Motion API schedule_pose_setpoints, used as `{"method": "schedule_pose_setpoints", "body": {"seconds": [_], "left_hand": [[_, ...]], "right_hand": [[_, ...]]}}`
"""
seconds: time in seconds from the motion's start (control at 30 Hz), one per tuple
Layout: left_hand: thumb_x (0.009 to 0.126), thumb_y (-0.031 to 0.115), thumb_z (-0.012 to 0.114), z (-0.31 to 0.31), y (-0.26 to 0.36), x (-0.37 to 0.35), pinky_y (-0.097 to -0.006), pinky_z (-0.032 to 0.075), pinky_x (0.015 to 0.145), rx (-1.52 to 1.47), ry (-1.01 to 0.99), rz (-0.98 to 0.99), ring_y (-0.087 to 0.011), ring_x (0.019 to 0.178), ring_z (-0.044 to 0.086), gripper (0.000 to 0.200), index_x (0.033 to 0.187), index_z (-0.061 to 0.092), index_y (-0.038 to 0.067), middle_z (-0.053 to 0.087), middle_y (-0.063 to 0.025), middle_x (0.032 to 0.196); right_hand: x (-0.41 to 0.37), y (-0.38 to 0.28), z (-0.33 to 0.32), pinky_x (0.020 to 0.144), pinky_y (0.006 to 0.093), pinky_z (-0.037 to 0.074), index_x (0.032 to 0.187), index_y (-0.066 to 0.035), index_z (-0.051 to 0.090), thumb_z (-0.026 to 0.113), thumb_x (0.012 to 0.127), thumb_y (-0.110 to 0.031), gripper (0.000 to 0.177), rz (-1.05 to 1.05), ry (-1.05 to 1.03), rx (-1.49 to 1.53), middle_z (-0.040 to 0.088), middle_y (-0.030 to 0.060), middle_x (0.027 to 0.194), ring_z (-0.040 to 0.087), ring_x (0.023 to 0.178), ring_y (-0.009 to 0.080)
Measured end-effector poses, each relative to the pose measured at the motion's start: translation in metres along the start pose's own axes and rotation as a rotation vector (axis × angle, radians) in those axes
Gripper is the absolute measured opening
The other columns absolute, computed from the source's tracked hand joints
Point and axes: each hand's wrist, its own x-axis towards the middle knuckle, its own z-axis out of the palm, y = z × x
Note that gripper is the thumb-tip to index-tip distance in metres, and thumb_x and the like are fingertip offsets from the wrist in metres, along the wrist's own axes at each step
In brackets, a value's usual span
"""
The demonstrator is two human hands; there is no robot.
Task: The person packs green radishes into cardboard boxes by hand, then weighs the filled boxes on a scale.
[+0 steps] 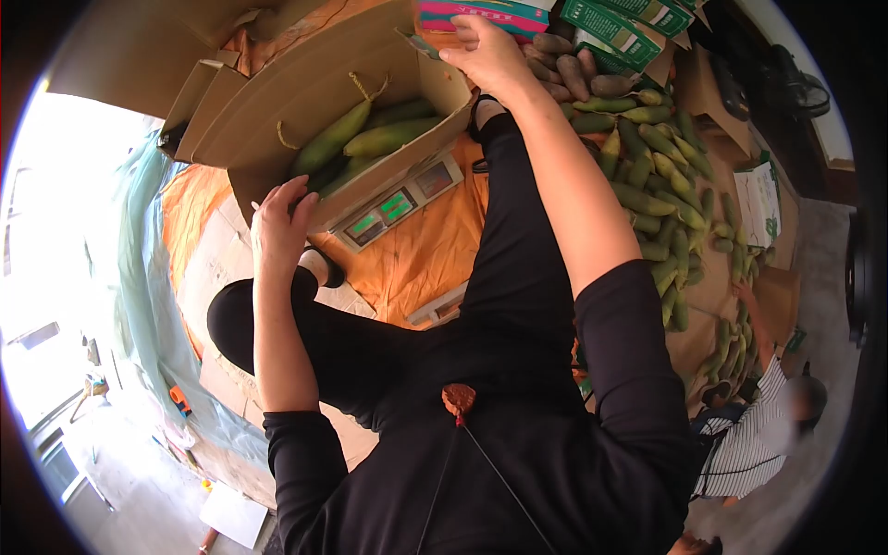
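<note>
A cardboard box [356, 196] holds several long green vegetables [338, 137] that look like green radishes, with twisted yellowish cords by them. It stands on a digital scale [393, 205] with lit green displays. My left hand [277, 222] is at the box's near left corner, fingers apart and slightly bent; its contact with the rim is partly hidden. At the far right corner, my right hand [486, 60] has its thumb by the flap's edge, with the other fingers spread away from the thumb. Nothing is visible inside either hand.
Many loose green radishes [680, 194] lie piled to the right, beside reddish ones [573, 76] and green printed cartons [615, 32]. Orange sheeting [421, 268] covers the floor between my legs. Another person in a striped top [754, 439] is at the lower right.
</note>
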Motion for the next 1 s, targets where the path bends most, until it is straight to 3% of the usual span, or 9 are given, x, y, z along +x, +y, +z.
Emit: {"method": "schedule_pose_setpoints", "body": {"seconds": [0.03, 0.1, 0.13, 0.23, 0.57, 0.7, 0.77, 0.9, 1.0], "left_hand": [[0.082, 0.01, 0.065, 0.0, -0.003, 0.0, -0.0326, 0.051, 0.083, 0.002, 0.001, -0.011, -0.0225, 0.092, 0.067, 0.028, 0.11, 0.065, 0.004, 0.068, -0.0135, 0.098], [0.082, 0.014, 0.066, 0.003, -0.009, 0.0, -0.0349, 0.05, 0.082, -0.038, 0.079, 0.017, -0.0279, 0.092, 0.065, 0.028, 0.109, 0.065, 0.005, 0.067, -0.0145, 0.097], [0.082, 0.014, 0.066, 0.001, -0.01, 0.0, -0.0353, 0.049, 0.083, -0.009, 0.089, 0.007, -0.028, 0.094, 0.065, 0.03, 0.11, 0.065, 0.005, 0.067, -0.0137, 0.098], [0.082, 0.014, 0.066, 0.001, -0.014, 0.002, -0.0358, 0.049, 0.084, -0.004, 0.137, 0.01, -0.0277, 0.096, 0.064, 0.031, 0.112, 0.065, 0.007, 0.067, -0.0129, 0.1], [0.083, 0.013, 0.066, 0.0, -0.021, 0.006, -0.0309, 0.048, 0.085, 0.033, 0.174, -0.056, -0.0191, 0.101, 0.062, 0.038, 0.12, 0.061, 0.01, 0.066, -0.0104, 0.11], [0.084, 0.016, 0.067, -0.007, -0.025, 0.006, -0.0331, 0.045, 0.091, -0.123, 0.235, -0.154, -0.0208, 0.108, 0.058, 0.043, 0.125, 0.057, 0.012, 0.063, -0.0096, 0.116], [0.086, 0.017, 0.066, -0.013, -0.027, 0.006, -0.034, 0.043, 0.096, -0.426, 0.303, -0.207, -0.0224, 0.115, 0.054, 0.045, 0.129, 0.054, 0.01, 0.058, -0.013, 0.124], [0.089, 0.022, 0.063, -0.041, -0.014, 0.006, -0.0358, 0.041, 0.099, -0.64, 0.309, -0.321, -0.0236, 0.121, 0.049, 0.051, 0.135, 0.046, 0.007, 0.05, -0.0145, 0.133], [0.089, 0.026, 0.063, -0.061, -0.004, 0.012, -0.0365, 0.04, 0.098, -0.552, 0.294, -0.353, -0.0239, 0.12, 0.049, 0.059, 0.139, 0.039, 0.007, 0.047, -0.0144, 0.136]], "right_hand": [[0.0, 0.011, 0.012, 0.087, 0.0338, 0.049, 0.127, -0.003, 0.052, 0.072, 0.079, -0.018, 0.054, -0.001, -0.011, 0.004, 0.062, 0.0161, 0.114, 0.061, 0.103, 0.0229], [0.0, 0.023, 0.031, 0.095, 0.0399, 0.044, 0.129, -0.005, 0.049, 0.072, 0.076, -0.027, 0.062, 0.105, -0.016, -0.061, 0.06, 0.0145, 0.122, 0.056, 0.113, 0.0323], [0.001, 0.026, 0.033, 0.094, 0.0402, 0.045, 0.128, -0.005, 0.05, 0.069, 0.078, -0.027, 0.058, 0.291, -0.166, -0.079, 0.06, 0.0156, 0.122, 0.055, 0.115, 0.0324], [0.006, 0.027, 0.037, 0.094, 0.0409, 0.045, 0.125, -0.005, 0.052, 0.065, 0.081, -0.027, 0.052, 0.323, -0.268, -0.205, 0.06, 0.0172, 0.121, 0.056, 0.113, 0.0329], [0.008, 0.036, 0.044, 0.091, 0.04, 0.047, 0.122, -0.006, 0.056, 0.063, 0.082, -0.029, 0.047, 0.277, -0.249, -0.223, 0.061, 0.0194, 0.117, 0.059, 0.109, 0.033], [0.008, 0.034, 0.046, 0.09, 0.0405, 0.047, 0.125, -0.005, 0.054, 0.063, 0.082, -0.03, 0.051, 0.287, -0.271, -0.201, 0.061, 0.02, 0.117, 0.058, 0.109, 0.0337], [0.008, 0.034, 0.044, 0.09, 0.041, 0.046, 0.125, -0.005, 0.054, 0.064, 0.082, -0.03, 0.051, 0.267, -0.247, -0.216, 0.061, 0.0203, 0.116, 0.058, 0.109, 0.0339], [0.007, 0.03, 0.041, 0.09, 0.0431, 0.046, 0.123, -0.005, 0.055, 0.064, 0.081, -0.031, 0.05, 0.262, -0.283, -0.223, 0.062, 0.0202, 0.114, 0.059, 0.108, 0.0345], [0.01, 0.032, 0.043, 0.091, 0.0438, 0.045, 0.121, -0.004, 0.055, 0.064, 0.081, -0.031, 0.049, 0.239, -0.28, -0.216, 0.062, 0.0199, 0.114, 0.058, 0.108, 0.035]]}}
